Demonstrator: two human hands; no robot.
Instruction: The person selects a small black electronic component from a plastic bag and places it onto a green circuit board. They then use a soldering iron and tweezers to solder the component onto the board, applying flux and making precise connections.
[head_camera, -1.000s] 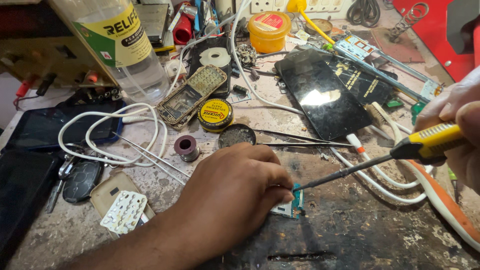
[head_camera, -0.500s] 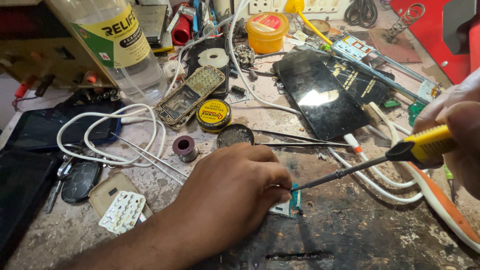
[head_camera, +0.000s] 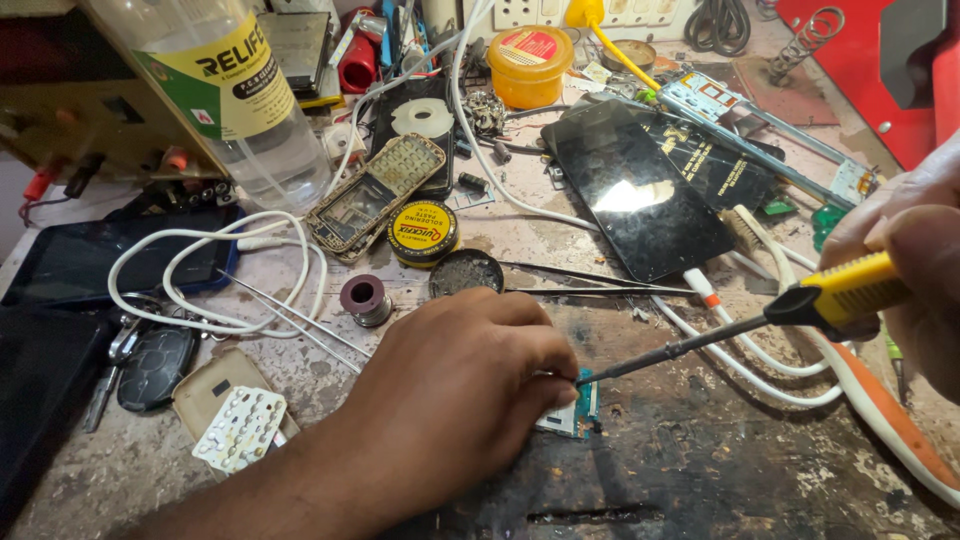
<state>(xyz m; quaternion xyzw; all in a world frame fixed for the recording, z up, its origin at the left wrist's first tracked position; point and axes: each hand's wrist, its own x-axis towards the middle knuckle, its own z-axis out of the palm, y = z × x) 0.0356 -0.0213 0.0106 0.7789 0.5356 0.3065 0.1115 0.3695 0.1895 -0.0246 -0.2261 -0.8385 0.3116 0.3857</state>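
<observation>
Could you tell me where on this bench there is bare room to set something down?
Bare bench lies in front of the circuit board, below the white cable. Behind the left hand, round the tin and phone frame, it is crowded.

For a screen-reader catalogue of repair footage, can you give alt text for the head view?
A left hand pins a small circuit board to a cluttered workbench while the right hand touches it with a yellow-handled soldering iron. Phone parts, white cables and a solder paste tin lie behind.
</observation>
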